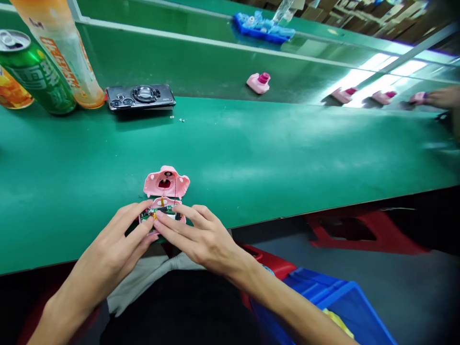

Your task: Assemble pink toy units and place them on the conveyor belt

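Observation:
At the near edge of the green table, my left hand (120, 238) and my right hand (201, 235) hold a pink device half (182, 219) between them. Inside it are a green circuit board (145, 214), wires and a small white part. My left fingers grip its left side and near edge. On the right, one of my fingertips touches the far edge while others press over the board's middle, covering part of it. Just beyond lies the other pink shell half (151, 184), its inside facing up, joined to the device half by thin wires.
A phone (124, 98), a bottle (68, 52) and a green can (39, 76) stand at the far left. Several pink pieces (259, 82) line the strip behind, where another person's hand (443, 97) reaches in. A blue tray (266, 31) sits farther back; a blue crate (354, 306) is below.

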Tool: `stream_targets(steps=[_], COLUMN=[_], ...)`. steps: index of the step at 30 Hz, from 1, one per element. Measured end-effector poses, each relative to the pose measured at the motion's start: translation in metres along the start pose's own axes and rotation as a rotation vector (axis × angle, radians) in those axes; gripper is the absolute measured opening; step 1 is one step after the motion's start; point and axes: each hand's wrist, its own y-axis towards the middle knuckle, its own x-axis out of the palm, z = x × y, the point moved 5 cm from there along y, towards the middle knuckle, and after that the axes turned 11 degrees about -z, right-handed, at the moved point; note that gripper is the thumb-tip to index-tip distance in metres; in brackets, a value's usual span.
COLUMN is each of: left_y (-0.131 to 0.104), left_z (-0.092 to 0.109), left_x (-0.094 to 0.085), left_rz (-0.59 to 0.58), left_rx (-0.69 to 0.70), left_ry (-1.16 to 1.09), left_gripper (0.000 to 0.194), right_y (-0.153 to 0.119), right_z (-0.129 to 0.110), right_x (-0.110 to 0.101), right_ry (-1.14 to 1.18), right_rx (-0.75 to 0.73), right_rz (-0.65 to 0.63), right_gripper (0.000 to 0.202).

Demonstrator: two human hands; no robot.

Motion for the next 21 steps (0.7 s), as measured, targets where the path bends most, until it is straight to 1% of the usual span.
stream_targets(steps=[2, 4, 6, 8, 10, 13, 15, 17, 21], left_y=[0.0, 0.0, -0.001, -0.001, -0.002, -0.003, -0.004, -0.005, -0.005], left_z=[0.002, 0.001, 0.001, 0.001, 0.003, 0.004, 0.002, 0.0, -0.001], left_x=[0.0, 0.001, 0.002, 0.002, 0.002, 0.001, 0.002, 0.003, 0.004], left_rz=[-0.002, -0.011, -0.016, -0.024, -0.033, -0.028, -0.031, -0.038, -0.032], left_rx=[0.001, -0.01, -0.022, -0.03, -0.025, -0.012, -0.019, -0.026, -0.016], left_ry=[0.018, 0.018, 0.013, 0.01, 0.017, 0.043, 0.053, 0.059, 0.079], left_gripper=[0.031, 0.029, 0.027, 0.026, 0.028, 0.033, 0.035, 0.034, 0.028], right_y=[0.0, -0.001, -0.002, -0.003, -0.001, 0.005, 0.006, 0.006, -0.002], right_z=[0.005, 0.009, 0.012, 0.013, 0.012, 0.011, 0.014, 0.019, 0.019], right_x=[0.003, 0.001, -0.005, -0.012, -0.014, -0.007, -0.002, 0.001, 0.006], right_ry=[0.049, 0.147, 0.252, 0.296, 0.252, 0.158, 0.138, 0.149, 0.191], right_rx=[0.019, 0.041, 0.064, 0.078, 0.047, -0.036, -0.045, -0.024, 0.07], right_rz=[0.026, 0.069, 0.148, 0.222, 0.196, 0.048, -0.012, -0.022, 0.084], right_gripper=[0.032, 0.025, 0.021, 0.022, 0.021, 0.023, 0.03, 0.033, 0.026])
